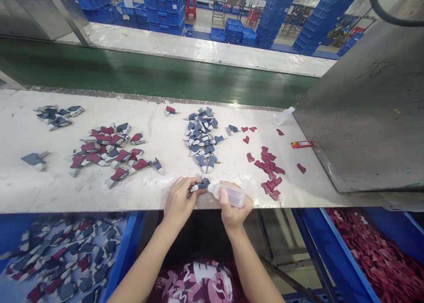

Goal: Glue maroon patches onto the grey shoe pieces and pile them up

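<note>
My left hand (pixel 181 200) pinches a small dark blue-grey and white plastic part (pixel 202 184) near the front edge of the white worktable (pixel 159 135). In my right hand (pixel 236 210) is a translucent squeeze bottle (pixel 233 195), lying almost level with its tip pointing left. That tip meets or nearly meets the part; I cannot tell which. Just beyond my hands lies a heap of similar blue-grey parts (pixel 202 137). Loose dark red flat pieces (pixel 270 168) are scattered to the right. On the left is a pile of parts with red faces (pixel 106 148).
Blue bins stand below the table edge, one with mixed parts (pixel 66 259) at left, one with red pieces (pixel 380 254) at right. A metal housing (pixel 364 108) bounds the right side. A clear bottle (pixel 284 116) and a red-yellow packet (pixel 301 144) lie near it. Beyond runs a green conveyor belt (pixel 165 75).
</note>
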`<control>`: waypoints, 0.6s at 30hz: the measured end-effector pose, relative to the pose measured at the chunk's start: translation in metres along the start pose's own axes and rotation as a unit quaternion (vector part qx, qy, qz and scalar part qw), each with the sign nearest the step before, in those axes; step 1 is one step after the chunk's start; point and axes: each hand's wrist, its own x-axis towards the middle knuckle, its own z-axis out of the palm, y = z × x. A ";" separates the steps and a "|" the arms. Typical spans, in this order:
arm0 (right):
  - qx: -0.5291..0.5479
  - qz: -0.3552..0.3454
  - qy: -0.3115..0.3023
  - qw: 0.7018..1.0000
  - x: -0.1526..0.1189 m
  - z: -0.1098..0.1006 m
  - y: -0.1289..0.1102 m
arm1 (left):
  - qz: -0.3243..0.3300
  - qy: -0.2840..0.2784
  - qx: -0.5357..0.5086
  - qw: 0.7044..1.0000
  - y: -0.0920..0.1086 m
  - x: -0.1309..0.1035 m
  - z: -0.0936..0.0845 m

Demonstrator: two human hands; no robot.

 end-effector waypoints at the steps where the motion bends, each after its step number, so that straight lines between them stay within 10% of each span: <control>1: -0.001 -0.004 -0.001 1.000 0.000 0.001 0.000 | 0.001 0.000 -0.001 1.000 0.000 0.000 0.000; 18: 0.006 -0.011 -0.019 1.000 0.005 -0.002 -0.006 | -0.008 -0.001 -0.007 1.000 0.002 -0.001 -0.001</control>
